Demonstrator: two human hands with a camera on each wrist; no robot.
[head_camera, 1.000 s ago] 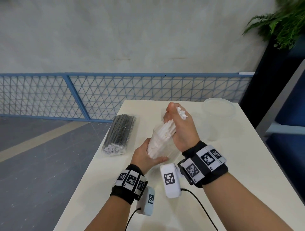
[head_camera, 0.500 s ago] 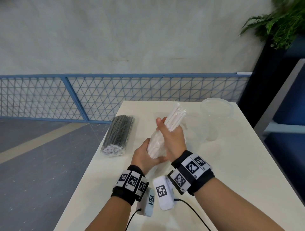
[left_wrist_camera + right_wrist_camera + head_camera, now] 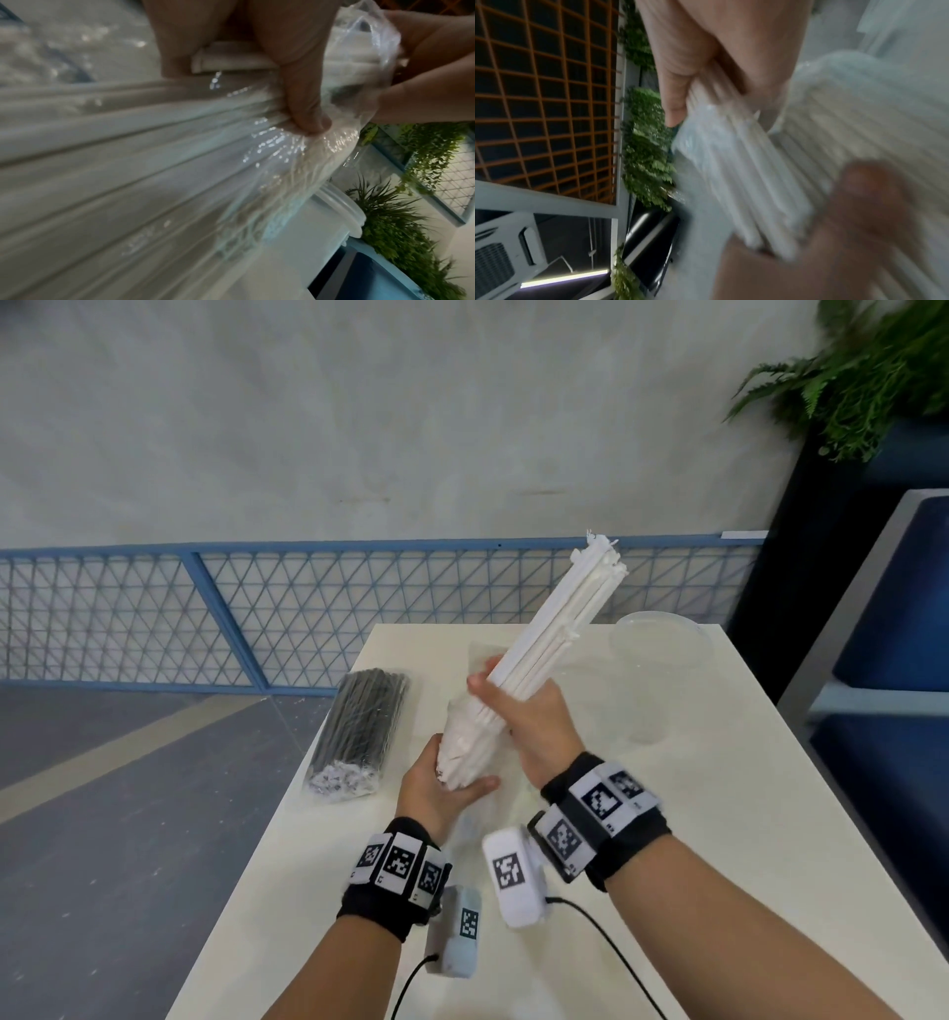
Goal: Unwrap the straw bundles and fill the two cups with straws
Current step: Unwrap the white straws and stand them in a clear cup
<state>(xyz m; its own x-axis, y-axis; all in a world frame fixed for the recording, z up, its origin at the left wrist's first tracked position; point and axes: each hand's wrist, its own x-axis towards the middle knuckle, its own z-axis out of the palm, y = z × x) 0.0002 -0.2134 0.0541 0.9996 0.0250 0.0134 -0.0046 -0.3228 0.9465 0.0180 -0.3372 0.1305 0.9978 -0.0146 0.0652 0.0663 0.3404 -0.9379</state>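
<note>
A bundle of white straws (image 3: 557, 629) slants up and to the right above the table. My right hand (image 3: 518, 711) grips the bare straws at mid length. My left hand (image 3: 441, 783) grips the bundle's lower end, where clear plastic wrap (image 3: 470, 737) still covers the straws; in the left wrist view the fingers (image 3: 303, 97) pinch the wrap (image 3: 282, 158). The right wrist view, blurred, has the straws (image 3: 744, 172) running through my right hand. A wrapped bundle of black straws (image 3: 359, 726) lies on the table at left. One clear cup (image 3: 662, 670) stands at the far right; a second cup is not clearly visible.
The white table (image 3: 642, 839) has its left edge close beside the black bundle. A blue mesh fence (image 3: 257, 613) runs behind it. A green plant (image 3: 873, 372) and dark furniture stand at the right. A cable (image 3: 606, 942) trails from my right wrist camera.
My right hand slid down from the bundle's top, and the white straws now stick far out of the wrap, up and to the right. My left hand has stayed at the lower end.
</note>
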